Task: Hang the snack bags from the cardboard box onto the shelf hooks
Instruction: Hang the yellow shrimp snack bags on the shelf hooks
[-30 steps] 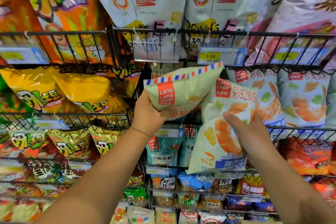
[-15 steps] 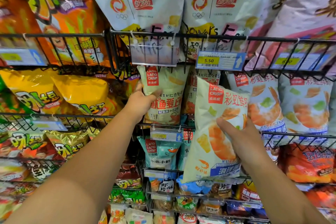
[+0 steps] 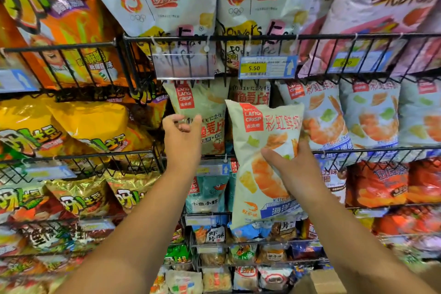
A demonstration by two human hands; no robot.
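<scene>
My right hand [image 3: 290, 169] grips a pale Lang Lang Crisp shrimp snack bag [image 3: 260, 141] by its middle and holds it upright in front of the wire shelf. A pale green Lang Lang Crisp bag [image 3: 202, 107] stands in the wire rack [image 3: 238, 38] just left of it. My left hand [image 3: 182, 136] hovers in front of that green bag with fingers loosely curled and nothing in them. A corner of the cardboard box [image 3: 322, 280] shows at the bottom right.
More shrimp snack bags [image 3: 372, 112] fill the rack to the right. A yellow 5.50 price tag [image 3: 254, 68] hangs on the upper rail. Yellow and orange bags [image 3: 78, 124] crowd the left racks, small packs [image 3: 210, 234] the lower tiers.
My left hand set the green bag upright into the rack and has come off it. My right hand raised the shrimp bag slightly toward the rack.
</scene>
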